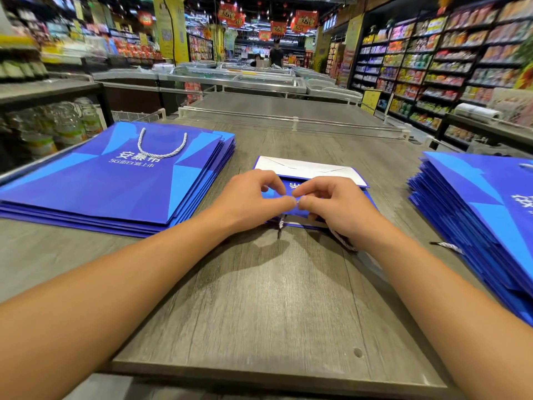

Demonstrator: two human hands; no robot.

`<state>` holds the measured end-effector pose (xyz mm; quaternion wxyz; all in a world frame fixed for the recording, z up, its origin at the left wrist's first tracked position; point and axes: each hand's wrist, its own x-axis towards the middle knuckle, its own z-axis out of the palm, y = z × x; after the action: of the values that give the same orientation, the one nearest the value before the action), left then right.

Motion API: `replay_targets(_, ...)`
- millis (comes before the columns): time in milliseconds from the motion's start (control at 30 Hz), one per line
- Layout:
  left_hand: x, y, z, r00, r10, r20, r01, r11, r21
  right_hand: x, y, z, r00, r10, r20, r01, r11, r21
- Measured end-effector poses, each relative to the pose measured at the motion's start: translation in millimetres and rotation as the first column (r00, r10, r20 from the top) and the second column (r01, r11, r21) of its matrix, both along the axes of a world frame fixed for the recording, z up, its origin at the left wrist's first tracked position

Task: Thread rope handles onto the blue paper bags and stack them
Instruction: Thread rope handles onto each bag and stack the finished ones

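Observation:
A flat blue paper bag (310, 173), white bottom flap turned away from me, lies at the middle of the grey table (268, 284). My left hand (253, 197) and my right hand (331, 203) meet over its near edge, thumbs and forefingers pinching at the same spot on the bag. A white twisted rope (341, 239) trails out under my right hand, and a short rope end (280, 226) hangs below the bag's edge. On the left lies a stack of blue bags (115, 183) with a rope handle (161, 145) on top. A second stack of blue bags (484, 226) lies on the right.
A loose rope end (445, 246) pokes out beside the right stack. Low clear rails (294, 122) edge the table's far side. Freezer chests stand beyond, stocked shelves line both sides, and two people stand far down the aisle.

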<state>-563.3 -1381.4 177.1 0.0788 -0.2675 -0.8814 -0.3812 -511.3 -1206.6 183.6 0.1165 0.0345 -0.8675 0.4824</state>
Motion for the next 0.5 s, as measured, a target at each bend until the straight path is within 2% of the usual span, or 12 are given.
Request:
replay_targets(100,-5.8,-3.5,-6.5,0.996,-0.091,-0.006,0.084,0.943,-0.321,3.4,-2.2,4.6,0.999,0.051,-0.018,-0.052,0.993,-0.11)
replay_targets(167,-8.5,-3.5,-8.4,0.993,-0.121,-0.013,0.103,0.895,-0.434,5.9,-2.4,10.1,0.997,0.05,-0.064,-0.061,0.98,-0.187)
replay_targets(300,-8.6,-5.8,-3.1,0.992,-0.121,0.031,0.122,0.896,-0.427,7.4,8.1,23.1,0.972,-0.095,-0.216,-0.003,0.912,-0.411)
replay_targets(367,-7.4,-7.0,-1.0,0.991,-0.123,0.044,0.13,0.892,-0.434,7.4,15.8,24.5,0.956,-0.185,-0.228,0.06,0.884,-0.464)
replay_targets(433,-5.5,-6.7,0.7,0.99,-0.138,0.042,0.142,0.878,-0.457,6.8,21.7,21.1,0.95,-0.214,-0.226,0.107,0.906,-0.409)
replay_targets(500,-5.5,-7.8,2.2,0.99,-0.136,0.044,0.141,0.868,-0.476,5.0,27.1,17.4,0.959,-0.2,-0.202,0.141,0.952,-0.273)
